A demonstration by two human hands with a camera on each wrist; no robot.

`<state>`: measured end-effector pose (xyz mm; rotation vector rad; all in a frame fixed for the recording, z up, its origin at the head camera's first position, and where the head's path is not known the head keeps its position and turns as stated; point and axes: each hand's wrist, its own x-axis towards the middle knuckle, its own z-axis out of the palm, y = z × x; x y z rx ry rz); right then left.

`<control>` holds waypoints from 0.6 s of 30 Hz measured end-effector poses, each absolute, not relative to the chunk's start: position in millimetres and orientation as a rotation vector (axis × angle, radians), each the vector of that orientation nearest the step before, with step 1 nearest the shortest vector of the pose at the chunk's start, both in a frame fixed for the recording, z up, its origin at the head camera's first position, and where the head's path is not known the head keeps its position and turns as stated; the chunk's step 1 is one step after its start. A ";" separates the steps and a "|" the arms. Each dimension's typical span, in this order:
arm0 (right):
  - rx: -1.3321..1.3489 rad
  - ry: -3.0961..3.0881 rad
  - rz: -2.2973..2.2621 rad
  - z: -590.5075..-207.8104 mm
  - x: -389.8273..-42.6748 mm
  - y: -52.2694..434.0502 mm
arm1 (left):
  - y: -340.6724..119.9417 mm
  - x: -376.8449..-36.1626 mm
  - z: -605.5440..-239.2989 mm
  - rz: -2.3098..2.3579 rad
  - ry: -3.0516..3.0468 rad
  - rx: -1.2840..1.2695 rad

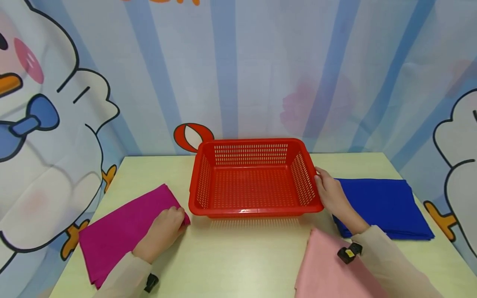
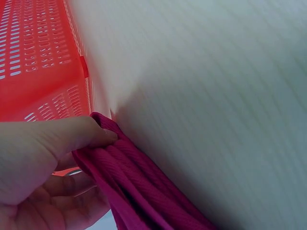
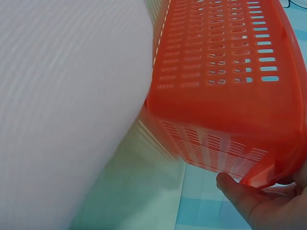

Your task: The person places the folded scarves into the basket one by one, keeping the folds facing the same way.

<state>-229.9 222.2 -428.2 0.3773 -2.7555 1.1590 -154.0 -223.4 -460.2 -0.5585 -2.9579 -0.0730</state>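
A red plastic basket (image 1: 250,186) with slotted walls stands mid-table, its inside bare. My right hand (image 1: 331,193) holds its right rim; in the right wrist view the thumb (image 3: 235,191) is outside the wall and the other fingers are partly hidden at the rim. To the left lies a folded magenta cloth (image 1: 126,223). My left hand (image 1: 165,227) pinches its near right corner, and the left wrist view shows the thumb (image 2: 96,134) on top of the stacked layers (image 2: 144,187).
Right of the basket lies a folded blue cloth (image 1: 380,207), partly behind my right wrist. A folded pink cloth (image 1: 331,273) sits at the front right under my forearm. Behind the pale table (image 1: 231,256) hangs a printed blue curtain (image 1: 257,74).
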 end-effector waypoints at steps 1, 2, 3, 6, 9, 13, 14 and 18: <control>0.368 -2.749 1.166 -428.6 -230.2 221.6 | -223.5 -154.0 -460.1 -0.080 -2.962 -0.557; 0.359 -2.741 1.169 -429.1 -230.6 221.2 | -223.8 -154.2 -460.3 -0.084 -2.966 -0.555; 0.347 -2.733 1.170 -429.6 -231.0 220.6 | -223.9 -154.1 -460.2 -0.088 -2.969 -0.553; 0.320 -2.715 1.160 -431.3 -231.3 220.0 | -223.7 -154.2 -460.9 -0.096 -2.973 -0.550; 0.297 -2.695 1.157 -432.9 -231.6 219.1 | -223.7 -153.9 -461.1 -0.094 -2.970 -0.550; 0.269 -2.666 1.174 -434.0 -231.7 217.7 | -223.3 -154.1 -461.3 -0.097 -2.961 -0.544; 0.263 -2.660 1.185 -434.4 -231.8 217.6 | -223.1 -154.1 -461.4 -0.097 -2.961 -0.540; 0.238 -2.644 1.213 -436.3 -231.5 217.4 | -223.1 -154.7 -462.0 -0.109 -2.970 -0.535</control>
